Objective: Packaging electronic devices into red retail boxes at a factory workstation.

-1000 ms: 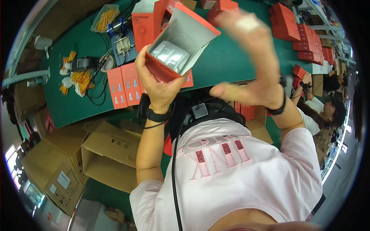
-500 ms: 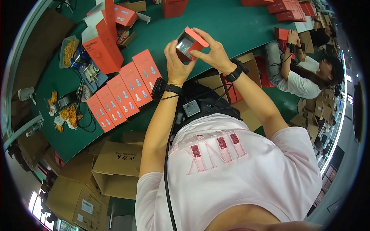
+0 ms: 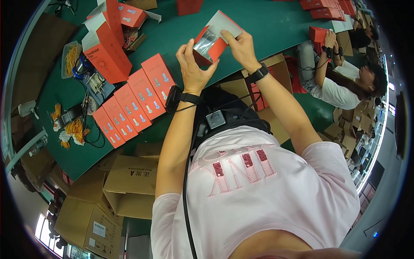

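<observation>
- My left hand is spread wide, fingers along one side of an uncovered red cardboard box and thumb at its near lower edge.
- My right hand holds the same box at its folded-back lid flap, thumb pressed on the pale inner face; I cannot see all its fingers.
- The box is over the dark green table, between my two hands, its mouth tilted toward me.
- A second ago my right hand was a blur away from the box; now it is on it. Since half a second ago the flap has swung farther back.
- As I judge it, that leaves the mouth clear and the shiny plastic-wrapped item inside in plain view, with the box not closed up.
- Left of my hands is a row of red boxes with printed fan pictures; past it stands a tall red carton with raised flaps.
</observation>
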`<state>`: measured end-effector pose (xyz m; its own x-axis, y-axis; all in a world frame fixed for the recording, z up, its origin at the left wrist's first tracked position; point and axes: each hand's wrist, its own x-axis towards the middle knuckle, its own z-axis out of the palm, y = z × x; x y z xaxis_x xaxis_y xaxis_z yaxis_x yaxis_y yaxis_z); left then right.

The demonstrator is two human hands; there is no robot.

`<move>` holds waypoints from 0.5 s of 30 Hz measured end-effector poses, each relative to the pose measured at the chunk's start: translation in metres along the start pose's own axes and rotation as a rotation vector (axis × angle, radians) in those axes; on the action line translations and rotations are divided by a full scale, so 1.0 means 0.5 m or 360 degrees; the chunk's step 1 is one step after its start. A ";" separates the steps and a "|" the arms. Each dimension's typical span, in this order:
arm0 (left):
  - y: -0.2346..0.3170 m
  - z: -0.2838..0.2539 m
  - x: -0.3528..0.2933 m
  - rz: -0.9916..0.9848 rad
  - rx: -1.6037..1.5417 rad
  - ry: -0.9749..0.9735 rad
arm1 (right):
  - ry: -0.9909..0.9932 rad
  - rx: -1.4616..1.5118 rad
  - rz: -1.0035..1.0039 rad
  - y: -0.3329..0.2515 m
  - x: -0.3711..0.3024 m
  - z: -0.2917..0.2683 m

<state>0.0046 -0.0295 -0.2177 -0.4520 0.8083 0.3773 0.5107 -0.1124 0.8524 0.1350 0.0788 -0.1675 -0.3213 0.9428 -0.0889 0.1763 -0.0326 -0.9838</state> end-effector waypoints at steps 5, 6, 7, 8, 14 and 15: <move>-0.015 -0.005 -0.003 0.0028 0.0249 -0.0217 | -0.0339 -0.0530 -0.0494 -0.017 -0.029 0.004; -0.017 -0.004 -0.008 0.0052 0.0269 -0.0210 | -0.0404 -0.0676 -0.0655 -0.019 -0.041 0.002; -0.019 0.000 -0.011 0.0046 0.0272 -0.0203 | -0.0414 -0.0675 -0.0657 -0.019 -0.047 0.002; -0.021 0.006 -0.014 0.0045 0.0155 -0.0116 | -0.0405 -0.0806 -0.0632 -0.020 -0.050 0.003; -0.022 0.027 -0.027 -0.0160 -0.0061 -0.0048 | -0.0456 -0.1309 -0.0955 0.011 -0.066 0.024; -0.023 0.024 -0.029 -0.0221 -0.0085 -0.0063 | -0.0418 -0.1407 -0.0984 0.010 -0.064 0.028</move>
<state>0.0141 -0.0333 -0.2371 -0.4858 0.8402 0.2409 0.4052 -0.0277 0.9138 0.1333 0.0436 -0.1716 -0.7517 0.6120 0.2458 0.4855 0.7657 -0.4220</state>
